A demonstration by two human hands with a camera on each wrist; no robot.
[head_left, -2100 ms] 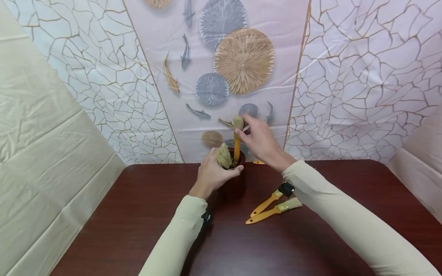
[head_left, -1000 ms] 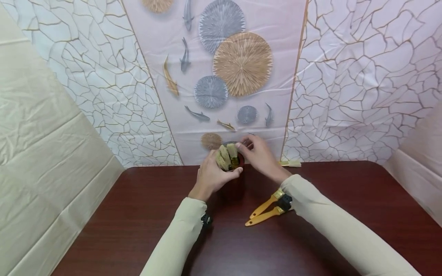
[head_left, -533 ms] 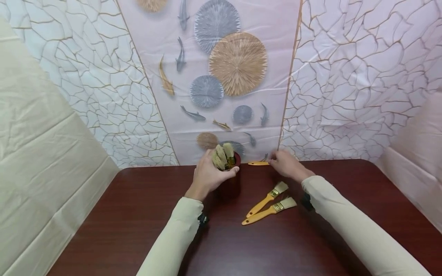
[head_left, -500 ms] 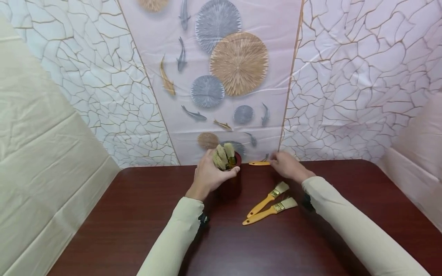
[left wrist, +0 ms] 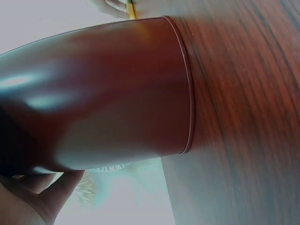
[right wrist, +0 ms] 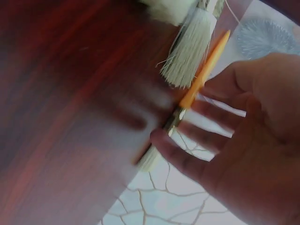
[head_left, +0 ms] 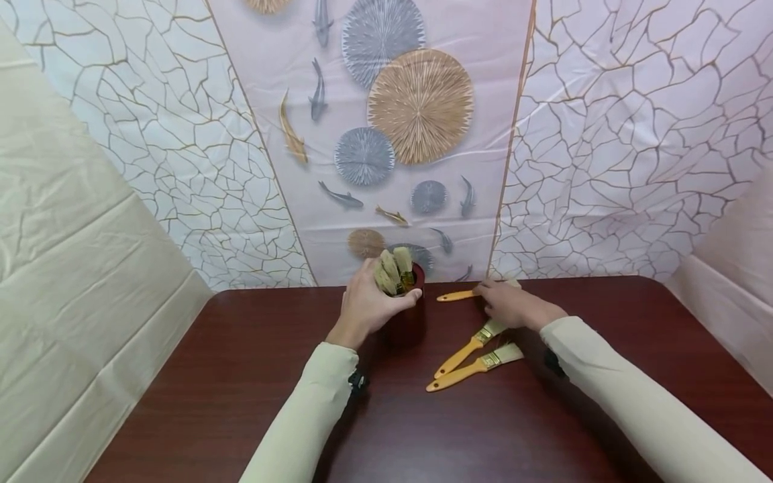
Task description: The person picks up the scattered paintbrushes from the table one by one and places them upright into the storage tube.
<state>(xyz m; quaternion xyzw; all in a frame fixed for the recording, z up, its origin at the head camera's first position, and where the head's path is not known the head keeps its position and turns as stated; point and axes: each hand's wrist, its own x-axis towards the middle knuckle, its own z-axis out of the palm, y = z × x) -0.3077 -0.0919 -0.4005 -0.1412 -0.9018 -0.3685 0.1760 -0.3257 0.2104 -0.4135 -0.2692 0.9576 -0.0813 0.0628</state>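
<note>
My left hand grips a dark red, round brush pot near its rim, with the thumb on the near side. In the left wrist view the pot stands on the table, its base edge showing. Several paintbrushes stand in it, bristles up. At the table's back, my right hand holds a yellow-handled paintbrush at its middle. The right wrist view shows fingers round that paintbrush near its metal ferrule, bristles pointing away. The hand covers the brush's middle in the head view.
Two more paintbrushes lie on the table in front of the right hand: an upper one and a lower one, handle ends close together. The dark red-brown table meets a patterned cloth backdrop at its back edge.
The right hand lowered a paintbrush into the pot, let go and moved right to the brush at the back edge. That brush has since shifted slightly nearer. The left hand stays on the pot.
</note>
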